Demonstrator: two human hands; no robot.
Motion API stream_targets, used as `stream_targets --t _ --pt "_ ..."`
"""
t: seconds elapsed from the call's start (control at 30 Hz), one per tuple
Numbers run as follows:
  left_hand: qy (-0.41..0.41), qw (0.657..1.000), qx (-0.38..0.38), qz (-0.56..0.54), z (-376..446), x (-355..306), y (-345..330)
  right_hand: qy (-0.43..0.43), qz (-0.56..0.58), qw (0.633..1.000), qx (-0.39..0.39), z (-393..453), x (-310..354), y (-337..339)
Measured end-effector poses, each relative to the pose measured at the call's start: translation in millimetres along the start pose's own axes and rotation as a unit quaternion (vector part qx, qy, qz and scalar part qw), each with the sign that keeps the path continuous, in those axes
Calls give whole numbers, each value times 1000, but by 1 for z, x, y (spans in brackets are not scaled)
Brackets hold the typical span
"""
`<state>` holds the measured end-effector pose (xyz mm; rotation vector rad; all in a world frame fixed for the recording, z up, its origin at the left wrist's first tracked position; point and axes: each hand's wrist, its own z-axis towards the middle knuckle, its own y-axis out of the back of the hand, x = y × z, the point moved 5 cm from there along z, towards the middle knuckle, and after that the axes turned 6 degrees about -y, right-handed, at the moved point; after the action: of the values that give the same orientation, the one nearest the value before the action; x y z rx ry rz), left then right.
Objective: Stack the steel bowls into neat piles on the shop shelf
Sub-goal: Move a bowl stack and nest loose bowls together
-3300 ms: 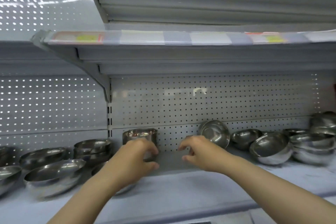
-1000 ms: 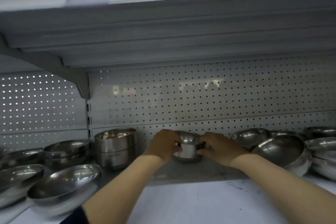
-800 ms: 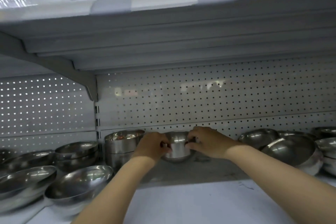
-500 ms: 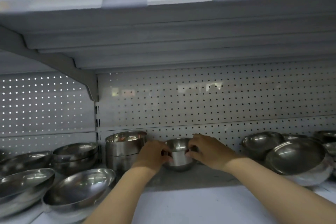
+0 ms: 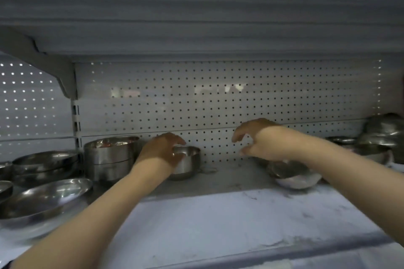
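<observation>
Far left, wide steel bowls (image 5: 47, 197) lay loose beside a neat pile of deep bowls (image 5: 110, 158). The left hand (image 5: 162, 154) gripped a small steel bowl (image 5: 185, 165) (probably steadying it). The right hand (image 5: 259, 141) hovered, fingers loosely curled, holding nothing, above a tilted bowl (image 5: 291, 173).

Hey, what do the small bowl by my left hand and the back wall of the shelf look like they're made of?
Small bowl: looks like polished steel, going by its grey mirror sheen and bright highlights. Back wall: probably painted sheet metal, pale matte grey with regular rows of punched holes; the exact material is not certain.
</observation>
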<state>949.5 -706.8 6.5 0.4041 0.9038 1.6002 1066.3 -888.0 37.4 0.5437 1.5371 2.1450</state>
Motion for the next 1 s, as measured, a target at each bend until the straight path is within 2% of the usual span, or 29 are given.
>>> stream_targets --t 0.1,0.2,0.37,0.7,0.87,1.0 --pt "-107 994 29 19 -5 -60 -17 -9 -67 998 -2 -42 -44 25" --pt "-191 979 66 -26 -10 -126 -43 -30 -110 993 41 -70 -72 29" --pt "-217 961 161 -58 -6 -187 -88 -12 -149 987 66 -83 -93 11" --pt "-211 963 162 -47 -5 -189 -99 22 -159 987 23 -76 -108 2" --pt "-236 961 143 6 -11 -175 -67 47 -124 991 33 -72 -98 -3" --pt "-225 967 114 36 -26 -140 -25 92 -76 993 -7 -62 -60 -5"
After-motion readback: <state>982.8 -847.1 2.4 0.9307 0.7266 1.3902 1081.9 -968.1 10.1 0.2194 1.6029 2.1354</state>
